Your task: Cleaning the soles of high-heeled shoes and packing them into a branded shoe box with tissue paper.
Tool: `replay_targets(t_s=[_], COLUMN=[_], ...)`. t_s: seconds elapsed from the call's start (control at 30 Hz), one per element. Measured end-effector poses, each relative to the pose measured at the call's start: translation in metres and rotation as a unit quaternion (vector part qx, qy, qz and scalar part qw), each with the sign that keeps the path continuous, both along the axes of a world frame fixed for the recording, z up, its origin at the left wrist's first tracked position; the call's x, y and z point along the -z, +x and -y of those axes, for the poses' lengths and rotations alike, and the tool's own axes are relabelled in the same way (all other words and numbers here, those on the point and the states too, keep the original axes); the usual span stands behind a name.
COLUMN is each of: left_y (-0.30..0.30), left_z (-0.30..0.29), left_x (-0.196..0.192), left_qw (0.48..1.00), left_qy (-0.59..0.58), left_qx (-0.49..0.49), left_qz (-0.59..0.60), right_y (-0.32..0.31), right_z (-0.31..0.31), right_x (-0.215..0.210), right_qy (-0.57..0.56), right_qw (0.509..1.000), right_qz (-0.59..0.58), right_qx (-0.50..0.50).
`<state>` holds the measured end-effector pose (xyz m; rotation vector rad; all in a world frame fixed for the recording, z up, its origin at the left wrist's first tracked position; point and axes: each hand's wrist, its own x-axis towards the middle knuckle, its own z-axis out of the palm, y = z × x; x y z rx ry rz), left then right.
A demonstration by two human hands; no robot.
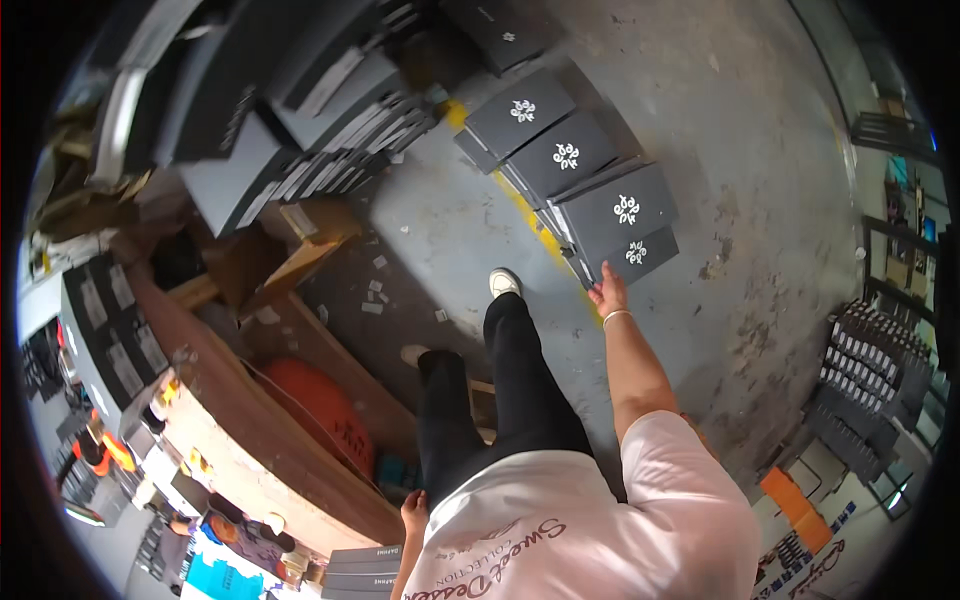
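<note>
My right hand [608, 291], with a white band at the wrist, reaches forward to the near corner of a dark grey shoebox [652, 262]. Its fingers are at the box's edge and look closed on that corner. Another dark shoebox [610, 215] with a white printed emblem lies on top, covering part of it. Beyond are more such stacks, with a box [560, 155] and a farther box [520, 108] on top. By my thigh hangs my left hand [413, 508], fingers loosely apart, holding nothing that I can see.
The stacks stand along a yellow line [540, 228] on the grey floor. To the left, tall piles of dark boxes [235, 175] rise beside a wooden frame [320, 240]. A pinkish workbench [270, 430] runs at my left, over a red rounded object [318, 405]. Shelved boxes [862, 350] line the right.
</note>
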<state>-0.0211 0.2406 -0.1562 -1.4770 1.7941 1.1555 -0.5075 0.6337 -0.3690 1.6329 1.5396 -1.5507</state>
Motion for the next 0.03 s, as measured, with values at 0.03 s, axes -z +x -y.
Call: replay_targets(t_s=[0.03], left_y=[-0.0148], left_z=[-0.0026], left_x=[0.0079], left_qw=[1.000], left_qy=[-0.003], left_qx=[0.010], left_qz=[0.003], right_y=[-0.0218], right_z=[-0.0116], right_x=[0.0145], right_qy=[0.007], right_qw=[1.000], right_qz=[0.009], right_qx=[0.006])
